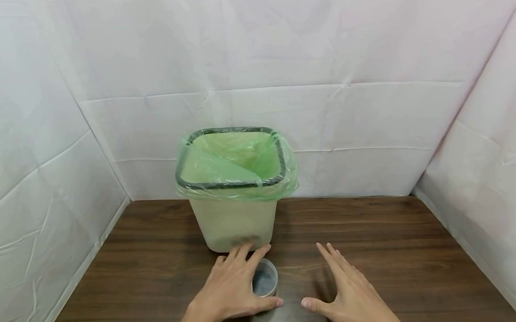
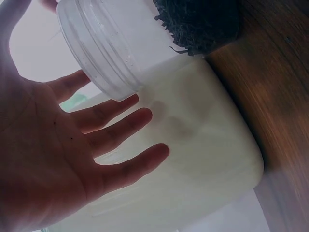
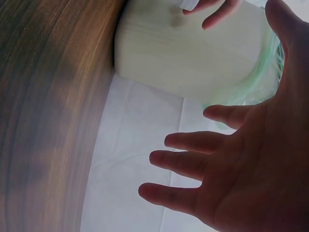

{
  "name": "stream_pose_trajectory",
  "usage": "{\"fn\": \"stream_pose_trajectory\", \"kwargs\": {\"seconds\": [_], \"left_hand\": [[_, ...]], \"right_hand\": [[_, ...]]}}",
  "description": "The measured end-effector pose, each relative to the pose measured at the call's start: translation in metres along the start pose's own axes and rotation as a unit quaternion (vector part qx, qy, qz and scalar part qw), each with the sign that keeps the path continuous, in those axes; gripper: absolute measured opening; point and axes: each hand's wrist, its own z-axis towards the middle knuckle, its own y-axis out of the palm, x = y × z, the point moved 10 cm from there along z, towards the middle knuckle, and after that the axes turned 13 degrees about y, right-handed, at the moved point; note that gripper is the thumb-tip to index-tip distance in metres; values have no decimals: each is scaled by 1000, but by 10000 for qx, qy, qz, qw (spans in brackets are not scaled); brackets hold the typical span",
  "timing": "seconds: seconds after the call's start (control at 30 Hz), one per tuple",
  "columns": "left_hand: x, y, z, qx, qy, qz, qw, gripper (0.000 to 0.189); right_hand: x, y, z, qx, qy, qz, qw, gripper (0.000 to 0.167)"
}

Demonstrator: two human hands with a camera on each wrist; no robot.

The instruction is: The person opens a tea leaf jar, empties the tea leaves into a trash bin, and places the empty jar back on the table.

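Observation:
A clear jar (image 1: 265, 278) with a round lid stands upright on the table, in front of the bin. Dark shredded stuff (image 2: 203, 24) fills its lower part in the left wrist view. My left hand (image 1: 232, 285) reaches about the jar from the left, thumb and fingers spread, with fingertips right at the lid (image 2: 99, 53). To the right of the jar, my right hand (image 1: 349, 297) hovers with its fingers stretched out and its palm toward the jar, holding nothing.
Behind the jar stands a cream waste bin (image 1: 234, 222), lined with a green plastic bag (image 1: 264, 156) under a dark rim ring. The brown wooden table (image 1: 366, 226) is enclosed by white cloth walls (image 1: 370, 113) at the back and both sides.

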Motion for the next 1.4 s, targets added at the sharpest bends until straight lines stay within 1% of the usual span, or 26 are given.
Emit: {"fn": "stream_pose_trajectory", "kwargs": {"seconds": [0.13,0.3,0.5,0.6,0.73,0.93,1.4], "left_hand": [[-2,4,1,-85,-38,-191,9998,104],[-2,7,3,-120,-4,-207,9997,103],[-3,11,5,-235,-6,-266,9994,102],[-2,12,6,-227,28,-252,9994,100],[0,12,6,-188,100,-263,9994,98],[0,14,7,-241,144,-286,9992,96],[3,19,9,-290,271,-133,9991,89]], "right_hand": [[-1,3,0,-87,-17,61,9999,104],[-2,5,0,-99,-75,114,9999,104],[-3,6,0,-107,-167,124,9997,105],[-4,8,0,-121,-231,177,9995,105],[-4,11,0,-262,-199,276,9991,104],[-4,14,-2,-431,-130,389,9982,103],[-5,24,-1,-791,-129,821,9934,99]]}}
